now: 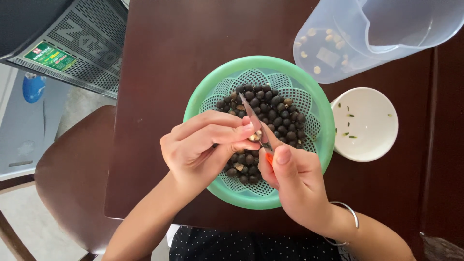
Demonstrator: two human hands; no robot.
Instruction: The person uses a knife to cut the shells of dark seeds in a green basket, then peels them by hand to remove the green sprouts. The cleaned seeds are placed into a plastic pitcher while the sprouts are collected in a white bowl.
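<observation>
Basket (203,96) at table (159,72) center, seeds (275,116) piled inside. 2 hands over near half: left hand (198,150) pinching 1 seed (254,137), right hand (295,183) w/ knife (256,121), blade pointing away over pile. Bowl (369,140) just right of basket. Jug (353,38) behind bowl, far right. Chair (72,179) left of table.

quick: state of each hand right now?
Left hand: closed, pinching a seed.
Right hand: closed on a small knife.
</observation>
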